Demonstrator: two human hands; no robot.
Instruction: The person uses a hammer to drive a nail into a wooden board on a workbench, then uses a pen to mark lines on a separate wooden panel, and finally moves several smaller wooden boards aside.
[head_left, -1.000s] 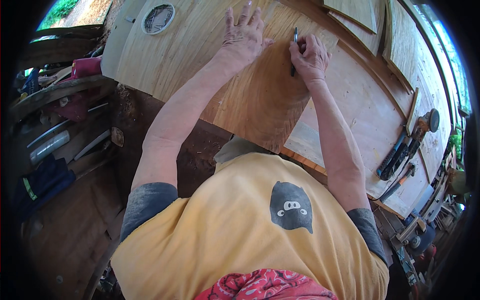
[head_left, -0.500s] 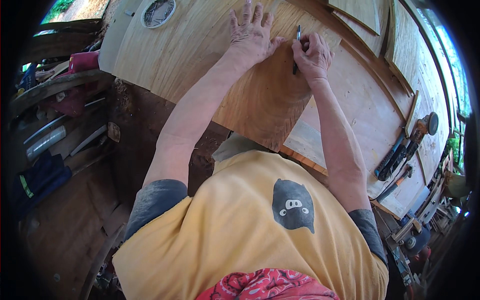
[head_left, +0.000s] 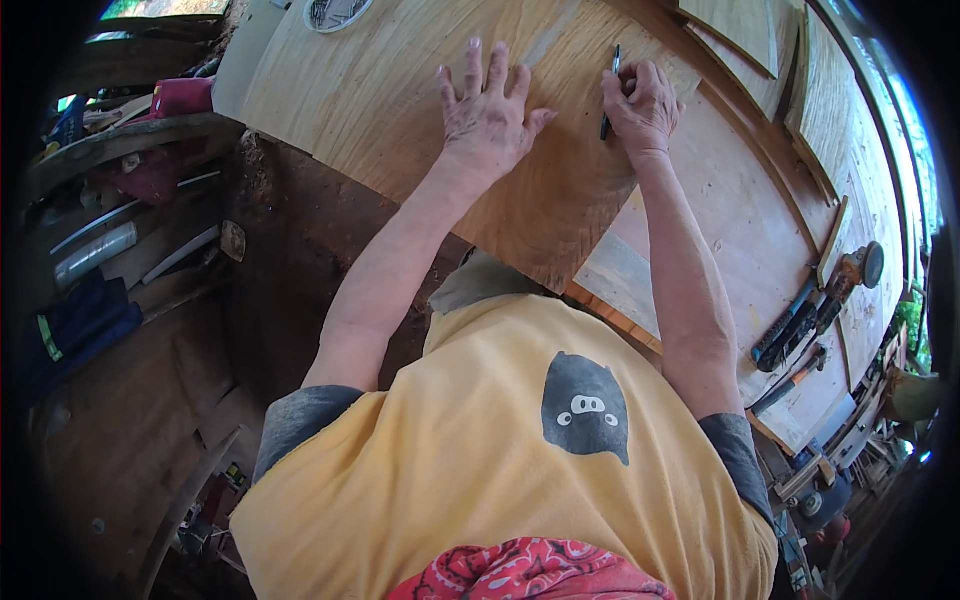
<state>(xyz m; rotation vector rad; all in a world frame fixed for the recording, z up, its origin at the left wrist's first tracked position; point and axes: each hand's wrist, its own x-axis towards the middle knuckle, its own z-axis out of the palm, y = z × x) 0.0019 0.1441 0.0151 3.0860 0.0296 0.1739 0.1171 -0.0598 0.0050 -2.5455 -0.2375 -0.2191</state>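
Marking step: left hand [head_left: 487, 115] spread flat on tan plywood sheet [head_left: 400, 90]; right hand [head_left: 643, 105] pinches dark pencil [head_left: 609, 78]; next stroke likely needs sheet pinned steady.

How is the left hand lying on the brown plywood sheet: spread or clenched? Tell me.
Spread: the left hand lies palm-down, fingers fanned, on the brown plywood sheet.
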